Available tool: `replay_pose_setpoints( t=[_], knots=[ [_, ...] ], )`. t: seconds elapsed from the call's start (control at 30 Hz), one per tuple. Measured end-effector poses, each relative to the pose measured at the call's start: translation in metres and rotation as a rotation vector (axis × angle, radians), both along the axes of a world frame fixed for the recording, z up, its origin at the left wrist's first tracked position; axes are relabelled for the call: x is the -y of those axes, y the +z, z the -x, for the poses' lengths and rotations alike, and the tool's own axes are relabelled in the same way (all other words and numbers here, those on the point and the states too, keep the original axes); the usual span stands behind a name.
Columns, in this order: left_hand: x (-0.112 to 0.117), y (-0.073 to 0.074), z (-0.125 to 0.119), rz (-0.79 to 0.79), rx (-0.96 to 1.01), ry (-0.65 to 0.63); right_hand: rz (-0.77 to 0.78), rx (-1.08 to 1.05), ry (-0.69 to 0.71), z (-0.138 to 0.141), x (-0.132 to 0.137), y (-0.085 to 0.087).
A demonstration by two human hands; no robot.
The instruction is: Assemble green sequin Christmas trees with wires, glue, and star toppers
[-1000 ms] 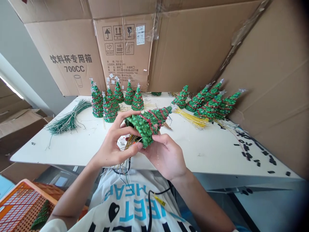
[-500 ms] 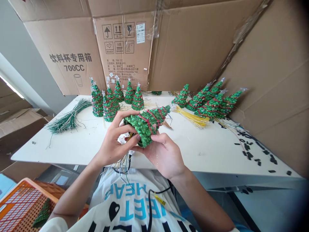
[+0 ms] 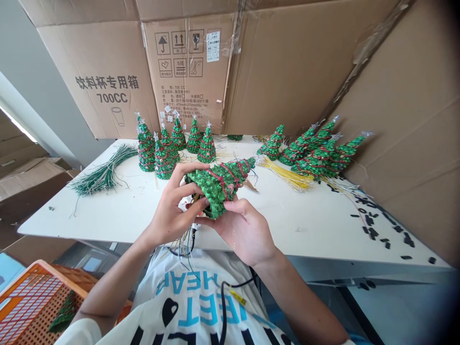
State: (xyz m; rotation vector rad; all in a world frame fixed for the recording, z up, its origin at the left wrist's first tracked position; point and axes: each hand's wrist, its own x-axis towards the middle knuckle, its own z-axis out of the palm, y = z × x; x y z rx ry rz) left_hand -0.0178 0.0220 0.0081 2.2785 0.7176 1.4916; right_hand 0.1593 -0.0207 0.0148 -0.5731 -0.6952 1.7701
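Both my hands hold a green beaded Christmas tree ornament (image 3: 219, 184) on its side above the white table, its tip pointing up and to the right. Red tinsel winds around it. My left hand (image 3: 174, 206) wraps its fingers around the wide base end. My right hand (image 3: 242, 230) cups the underside, fingertips pressed against the green beads. A bunch of thin wires (image 3: 189, 239) hangs from the base toward my shirt. The inside of the base is hidden by my left hand.
Several standing beaded trees (image 3: 145, 148) line the back of the white table (image 3: 287, 225), with more lying at right (image 3: 316, 160). A green wire bundle (image 3: 104, 177), yellow wire bundle (image 3: 283, 172) and black scraps (image 3: 381, 225) lie there. An orange crate (image 3: 36, 297) sits low left.
The tree stays in both hands with only a slight shift in its tilt. The whole view has moved a little, and the hanging wires show more plainly below the base.
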Motion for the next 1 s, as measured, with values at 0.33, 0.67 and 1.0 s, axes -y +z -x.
replay_pose_setpoints(
  t=[0.33,0.67,1.0],
  knots=[
    [0.0014,-0.0025,-0.0043,-0.006,0.042,0.037,-0.010,0.011,0.019,0.0014,-0.0013,-0.0007],
    [0.0009,-0.0022,-0.0024,-0.009,0.039,0.004,-0.037,0.039,0.017,0.0007,0.0002,-0.0002],
    [0.0006,-0.0020,-0.0038,-0.041,0.037,0.017,-0.033,0.041,0.027,-0.0011,0.0006,0.0000]
  ],
)
